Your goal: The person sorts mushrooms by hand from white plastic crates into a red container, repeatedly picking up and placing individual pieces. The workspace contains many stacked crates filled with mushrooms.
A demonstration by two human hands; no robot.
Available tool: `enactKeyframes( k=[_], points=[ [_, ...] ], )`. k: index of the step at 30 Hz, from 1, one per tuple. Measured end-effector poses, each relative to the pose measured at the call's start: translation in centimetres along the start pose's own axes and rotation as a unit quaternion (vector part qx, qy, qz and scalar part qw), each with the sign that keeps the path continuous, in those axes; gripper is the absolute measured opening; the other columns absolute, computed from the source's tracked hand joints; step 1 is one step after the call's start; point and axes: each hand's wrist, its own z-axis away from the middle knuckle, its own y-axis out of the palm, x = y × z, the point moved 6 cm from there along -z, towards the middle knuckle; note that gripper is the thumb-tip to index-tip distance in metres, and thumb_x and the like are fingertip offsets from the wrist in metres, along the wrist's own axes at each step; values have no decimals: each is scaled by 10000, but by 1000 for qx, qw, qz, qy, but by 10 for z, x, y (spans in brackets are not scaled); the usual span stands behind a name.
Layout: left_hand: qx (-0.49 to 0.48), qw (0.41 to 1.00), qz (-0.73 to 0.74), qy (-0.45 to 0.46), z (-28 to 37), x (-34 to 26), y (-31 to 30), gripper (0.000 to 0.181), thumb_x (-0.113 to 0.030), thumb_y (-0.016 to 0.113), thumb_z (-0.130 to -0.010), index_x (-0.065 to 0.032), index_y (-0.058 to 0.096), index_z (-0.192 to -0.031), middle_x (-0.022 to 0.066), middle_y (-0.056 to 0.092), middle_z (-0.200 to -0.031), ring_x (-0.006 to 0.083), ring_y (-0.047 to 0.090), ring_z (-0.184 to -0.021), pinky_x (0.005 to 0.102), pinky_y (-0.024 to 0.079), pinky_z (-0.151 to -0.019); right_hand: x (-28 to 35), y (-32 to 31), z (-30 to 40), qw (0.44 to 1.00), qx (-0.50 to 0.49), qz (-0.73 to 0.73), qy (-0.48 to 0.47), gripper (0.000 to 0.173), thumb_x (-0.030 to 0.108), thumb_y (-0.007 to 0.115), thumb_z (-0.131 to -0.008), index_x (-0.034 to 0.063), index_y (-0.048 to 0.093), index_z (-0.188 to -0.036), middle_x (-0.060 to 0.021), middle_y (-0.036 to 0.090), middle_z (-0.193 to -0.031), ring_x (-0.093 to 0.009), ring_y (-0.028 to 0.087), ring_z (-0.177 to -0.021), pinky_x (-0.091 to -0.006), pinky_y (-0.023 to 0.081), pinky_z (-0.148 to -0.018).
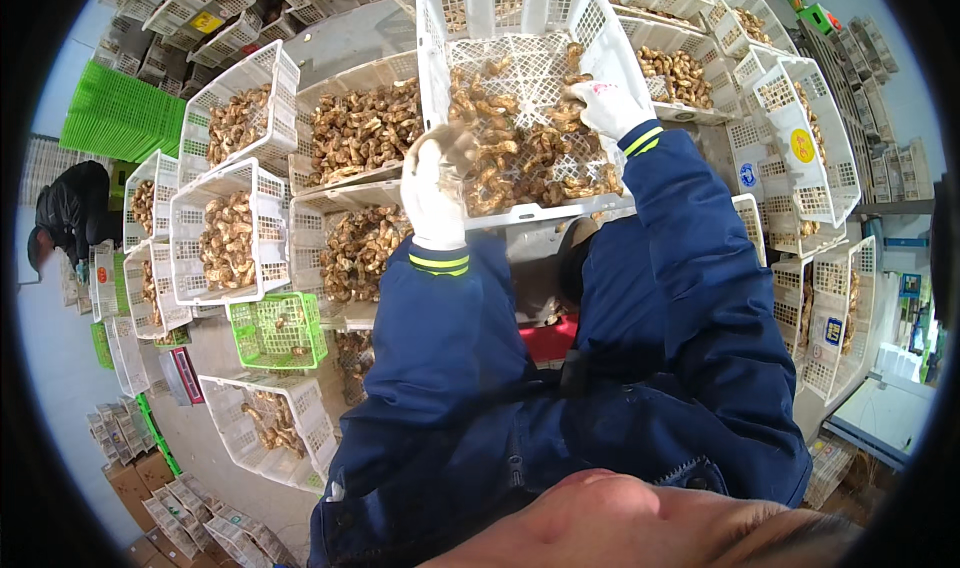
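Observation:
A white plastic crate [536, 214] with lattice walls stands before me, partly filled with brown-and-white mushrooms [544, 148] that look like matsutake. At the crate's left side is my left hand [433, 189] in a white glove, its fingers around a motion-blurred brown mushroom [455, 146]. My right hand [611, 107], gloved in white with a red mark on it, reaches over the right wall. Its curled fingertips are at a mushroom [576, 78] near that wall; whether they grip it is hidden. Bare lattice floor shows at the crate's far end.
Crates of similar mushrooms [367, 125] surround me on the left, with more crates [679, 77] at right. A small green basket [277, 332] holds a few pieces. Green crates [124, 110] are stacked farther left. Another person [71, 208] bends at the far left.

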Motion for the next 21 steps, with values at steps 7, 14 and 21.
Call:
enactKeyframes(
  k=[7, 14, 21],
  points=[
    [-37, 997, 52, 37, -3, -4, -8, 343, -233, 526, -1026, -6, 571, -1280, 200, 605, -1265, 301, 637, -1090, 400, 547, -909, 47, 26, -70, 998, -26, 22, -57, 387, 281, 607, -867, 135, 659, -1221, -127, 684, -1186, -309, 643, -1107, -408, 511, -940],
    [-49, 998, 15, 37, -1, -9, -6, 373, -245, 507, -1036, 13, 547, -1302, 201, 586, -1281, 300, 624, -1104, 409, 536, -917, 60, 64, -113, 988, -26, 150, -4, 241, 163, 534, -855, 118, 722, -999, -122, 731, -971, -299, 702, -952, -430, 545, -817],
    [-61, 997, 41, 28, 1, -9, -3, 355, -229, 513, -1033, 19, 555, -1283, 202, 595, -1256, 294, 631, -1082, 402, 544, -900, -8, 26, -77, 812, 50, -573, 95, 279, 184, 612, -954, 9, 622, -1171, -93, 705, -1043, -177, 682, -918, -297, 558, -805]
  ],
)
